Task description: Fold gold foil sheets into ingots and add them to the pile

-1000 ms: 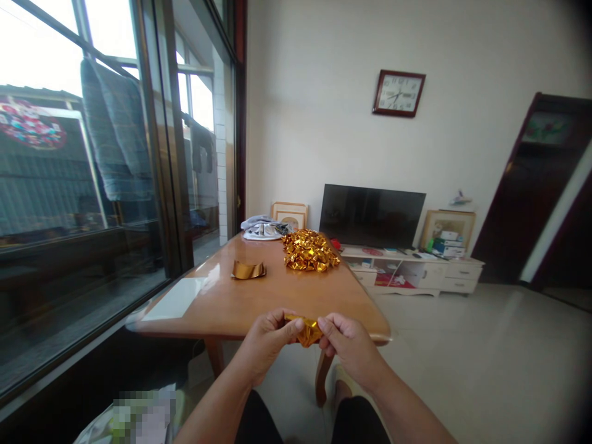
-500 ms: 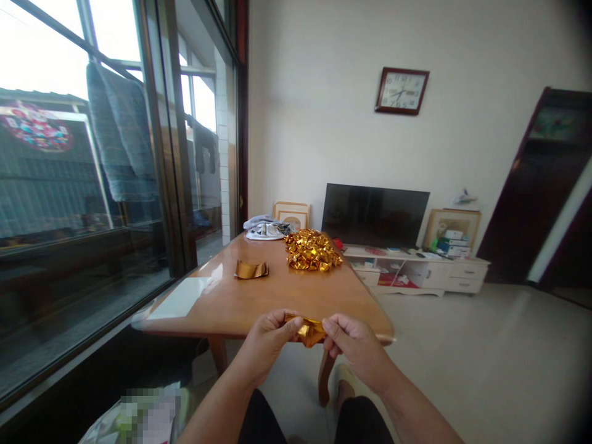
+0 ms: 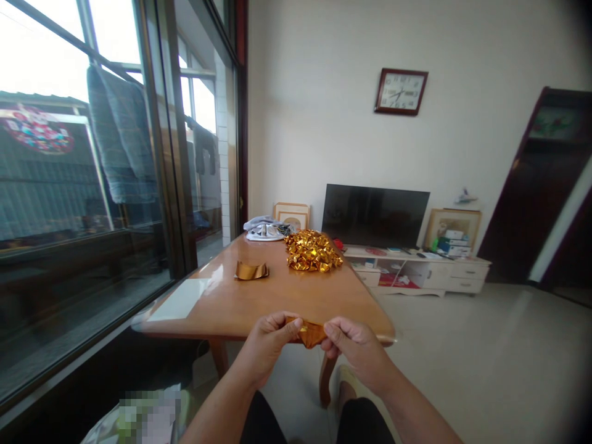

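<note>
By the six o'clock edge of the glossy worktop (image 3: 277, 299), the left hand (image 3: 272, 333) and right hand (image 3: 349, 339) pinch one seemingly part-folded gold paper (image 3: 312, 335) in their fingers; the shiny heap (image 3: 314, 251) at twelve looks done, the curled sheets (image 3: 251, 271) at eleven unworked. Beyond, a television (image 3: 374, 216) stands at one, a window (image 3: 157, 123) at ten

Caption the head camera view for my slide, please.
Left hand and right hand pinch a shiny gold piece between them, near a wooden table bearing a glossy gold pile.
</note>
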Available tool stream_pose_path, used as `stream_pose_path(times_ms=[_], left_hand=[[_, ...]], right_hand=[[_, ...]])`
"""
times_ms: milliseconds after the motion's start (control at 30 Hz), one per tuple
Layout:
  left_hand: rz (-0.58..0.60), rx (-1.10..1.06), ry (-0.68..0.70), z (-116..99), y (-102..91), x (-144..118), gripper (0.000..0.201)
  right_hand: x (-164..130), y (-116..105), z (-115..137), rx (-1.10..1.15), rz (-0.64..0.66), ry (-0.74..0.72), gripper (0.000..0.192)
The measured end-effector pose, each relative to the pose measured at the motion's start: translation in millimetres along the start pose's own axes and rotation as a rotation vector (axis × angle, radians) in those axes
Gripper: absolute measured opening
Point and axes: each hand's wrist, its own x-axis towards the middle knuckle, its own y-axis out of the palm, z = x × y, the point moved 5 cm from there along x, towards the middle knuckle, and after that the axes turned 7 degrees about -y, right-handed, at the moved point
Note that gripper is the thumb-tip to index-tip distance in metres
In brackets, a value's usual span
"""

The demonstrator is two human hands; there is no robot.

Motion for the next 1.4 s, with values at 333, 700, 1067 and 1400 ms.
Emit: stream_pose_path(times_ms=[333, 700, 1067, 1400], left_hand=[[0.032, -0.083, -0.020, -0.4, -1.2, -1.4, 0.027], [0.019, 0.177, -0.016, -3.0, -4.2, -3.1, 0.039], [0.144, 0.646, 0.247, -30.7, 17.7, -11.0, 0.031], [0.111, 0.576, 0.167, -12.9, 11.5, -5.7, 0.031]], right_hand=[[-0.2, 0.6, 1.0, 0.046, 0.037, 0.003, 0.041], [-1.4, -5.7, 6.4, -0.179, 0.076, -0.046, 0.039], [-4.8, -3.1, 31.3, -0.373, 0.139, -0.175, 0.036], [-2.6, -2.0, 16.2, -0.261, 0.142, -0.071, 0.036]])
